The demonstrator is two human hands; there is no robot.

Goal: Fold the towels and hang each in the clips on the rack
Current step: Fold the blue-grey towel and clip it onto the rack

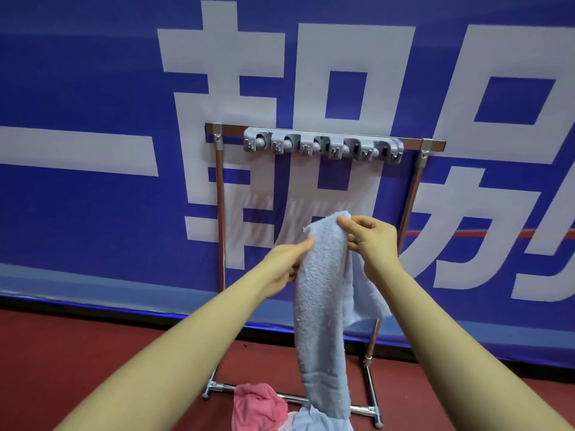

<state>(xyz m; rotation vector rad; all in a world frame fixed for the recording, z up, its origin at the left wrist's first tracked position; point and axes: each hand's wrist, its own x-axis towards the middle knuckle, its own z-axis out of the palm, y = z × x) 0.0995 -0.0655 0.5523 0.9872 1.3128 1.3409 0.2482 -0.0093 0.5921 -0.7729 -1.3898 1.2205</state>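
A light blue towel hangs lengthwise in front of me, below the clips. My left hand pinches its left edge near the top. My right hand pinches the top right corner a little higher. The metal rack stands against the wall, and a grey clip bar with several clips is fixed to its top rail. No towel hangs in any clip. On the floor by the rack's base lie a pink towel and another light blue towel.
A blue banner with large white characters covers the wall behind the rack. The floor is dark red. The rack's chrome base bars stick out toward me on both sides of the floor towels.
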